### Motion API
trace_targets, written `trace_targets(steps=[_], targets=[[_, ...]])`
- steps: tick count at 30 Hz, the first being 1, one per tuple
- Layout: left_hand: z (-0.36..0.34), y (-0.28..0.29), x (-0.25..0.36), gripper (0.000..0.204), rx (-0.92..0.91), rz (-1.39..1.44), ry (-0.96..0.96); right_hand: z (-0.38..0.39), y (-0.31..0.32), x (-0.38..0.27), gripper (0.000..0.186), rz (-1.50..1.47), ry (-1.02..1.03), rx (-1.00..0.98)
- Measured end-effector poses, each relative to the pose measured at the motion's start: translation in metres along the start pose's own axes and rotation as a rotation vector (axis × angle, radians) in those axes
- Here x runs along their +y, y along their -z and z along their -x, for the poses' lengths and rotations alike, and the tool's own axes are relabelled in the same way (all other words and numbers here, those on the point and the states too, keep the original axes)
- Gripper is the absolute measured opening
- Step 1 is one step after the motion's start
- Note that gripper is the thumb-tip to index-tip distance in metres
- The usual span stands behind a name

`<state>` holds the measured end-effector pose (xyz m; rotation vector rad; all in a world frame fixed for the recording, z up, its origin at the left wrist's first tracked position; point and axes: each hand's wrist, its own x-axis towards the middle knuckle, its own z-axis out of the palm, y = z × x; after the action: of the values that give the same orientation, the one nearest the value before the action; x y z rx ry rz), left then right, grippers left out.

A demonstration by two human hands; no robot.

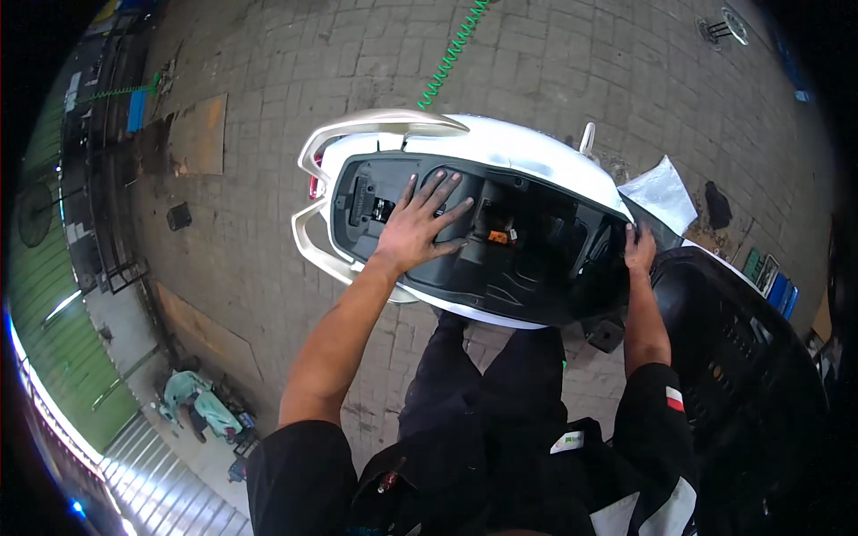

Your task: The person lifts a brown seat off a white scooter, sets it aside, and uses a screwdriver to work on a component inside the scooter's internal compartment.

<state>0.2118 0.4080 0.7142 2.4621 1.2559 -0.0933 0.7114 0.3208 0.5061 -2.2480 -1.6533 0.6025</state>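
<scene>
A white scooter body (518, 143) has its black underseat compartment (536, 268) uncovered, with a small orange item (499, 236) inside. My left hand (420, 223) lies with spread fingers on the compartment's rear section. My right hand (638, 248) grips the rim at the front end, at the right. Pale grab rails (308, 241) curve round the rear. The black seat (724, 384) is tilted up at the right, showing its underside.
A green coiled hose (447, 62) runs over the paved floor. A white sheet (666, 192), dark cloth (719, 204) and tool cases (778, 290) lie at the right. Cardboard (197, 129) lies at upper left; a mint-green scooter (201, 406) stands at lower left. A stool (724, 29) is top right.
</scene>
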Motion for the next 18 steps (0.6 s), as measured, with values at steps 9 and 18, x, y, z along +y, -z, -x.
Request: trace_targets(steps=[9,18], targets=[[0.005,-0.005,-0.004,0.072,0.047,0.027,0.026,-0.004,0.002,-0.019,0.064,0.186,-0.112,0.069],[-0.013,-0.008,0.033,0.058,0.151,-0.203,-0.019,0.036,0.002,-0.077,0.050,-0.241,0.066,0.422]])
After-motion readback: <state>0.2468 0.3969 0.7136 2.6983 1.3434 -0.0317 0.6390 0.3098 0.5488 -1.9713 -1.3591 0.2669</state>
